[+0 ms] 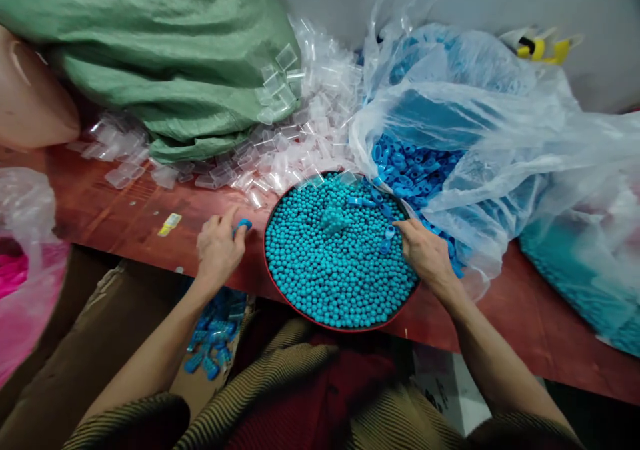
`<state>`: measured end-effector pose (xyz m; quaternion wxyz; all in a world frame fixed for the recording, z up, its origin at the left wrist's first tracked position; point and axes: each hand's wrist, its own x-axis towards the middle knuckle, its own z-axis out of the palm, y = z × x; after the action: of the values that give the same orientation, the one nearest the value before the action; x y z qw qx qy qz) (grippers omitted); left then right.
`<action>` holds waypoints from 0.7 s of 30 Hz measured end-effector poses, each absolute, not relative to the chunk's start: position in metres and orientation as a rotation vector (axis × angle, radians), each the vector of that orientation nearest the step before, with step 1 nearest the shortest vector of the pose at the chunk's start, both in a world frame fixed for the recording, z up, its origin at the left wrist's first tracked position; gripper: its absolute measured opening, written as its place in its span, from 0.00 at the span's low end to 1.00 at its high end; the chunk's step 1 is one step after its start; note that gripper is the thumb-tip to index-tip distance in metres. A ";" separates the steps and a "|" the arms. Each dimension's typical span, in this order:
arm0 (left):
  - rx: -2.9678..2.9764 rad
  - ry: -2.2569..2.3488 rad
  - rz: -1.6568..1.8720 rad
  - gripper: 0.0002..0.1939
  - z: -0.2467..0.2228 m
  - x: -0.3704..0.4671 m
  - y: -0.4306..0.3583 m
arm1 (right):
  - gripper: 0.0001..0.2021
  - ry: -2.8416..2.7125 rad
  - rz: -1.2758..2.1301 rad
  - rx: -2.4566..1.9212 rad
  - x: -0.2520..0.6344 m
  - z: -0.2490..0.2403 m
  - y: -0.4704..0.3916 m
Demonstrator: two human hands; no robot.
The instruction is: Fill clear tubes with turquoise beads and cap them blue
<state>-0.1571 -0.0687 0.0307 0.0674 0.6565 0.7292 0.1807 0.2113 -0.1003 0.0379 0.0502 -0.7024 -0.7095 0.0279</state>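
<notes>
A round red-rimmed tray [270, 263] full of small turquoise balls [340, 277] sits at the table's front edge. Left of it, my left hand [220, 247] pinches a small blue piece [243, 225] between thumb and finger. My right hand [424, 250] is at the tray's right rim, fingers closed near several blue plastic pieces [387, 237] lying on the balls; what it grips, if anything, is hidden. Behind the tray, more blue pieces [415, 170] spill from a clear plastic bag [450, 117].
Clear plastic caps [300, 143] are heaped behind the tray, beside a green sack [165, 57]. A yellow label [170, 225] lies on the red table [110, 217]. Below left, a cardboard box [105, 323] stands near blue finished-looking pieces [213, 337]. A turquoise-filled bag [575, 277] is right.
</notes>
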 end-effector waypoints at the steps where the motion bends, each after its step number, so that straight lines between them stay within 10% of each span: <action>1: 2.036 2.213 0.550 0.20 0.031 -0.151 -0.068 | 0.17 -2.152 0.103 -2.223 0.215 0.040 -0.098; 21: 2.074 1.532 0.453 0.17 -0.001 -0.018 -0.047 | 0.17 -2.628 0.328 -1.881 0.200 0.015 -0.097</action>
<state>-0.0180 -0.0470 -0.0013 0.2589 0.7653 0.5651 0.1672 0.1996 -0.0966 0.0145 -0.0532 -0.5782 -0.8079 0.1007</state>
